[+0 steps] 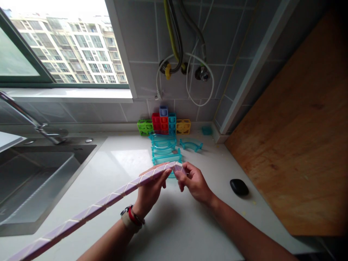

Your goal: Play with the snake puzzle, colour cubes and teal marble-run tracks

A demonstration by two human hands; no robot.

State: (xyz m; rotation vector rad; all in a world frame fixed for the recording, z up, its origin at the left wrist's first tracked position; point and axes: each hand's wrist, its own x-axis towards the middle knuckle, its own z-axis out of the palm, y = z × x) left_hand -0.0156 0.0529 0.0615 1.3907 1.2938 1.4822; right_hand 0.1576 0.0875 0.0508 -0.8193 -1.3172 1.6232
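Observation:
A long, lilac and white twisty snake puzzle (108, 201) made of wedge-shaped segments runs from the lower left up to both hands. My left hand (150, 190) is closed around it near its far end, with the thumb along the near side and the fingers partly hidden behind. My right hand (194, 181) pinches the end segments, which bend downward from the straight length. Just beyond the hands, several translucent turquoise plastic track pieces (166, 156) lie on the white counter (125, 159). One curved turquoise piece (191, 145) sits apart to their right.
Against the tiled wall stand green blocks (145, 127), red blocks (160, 124), blue blocks (172, 123) and yellow blocks (183, 126). A black mouse-like object (239, 187) lies at right near a wooden panel (299, 145). The sink (81, 154) and faucet (40, 125) are at left.

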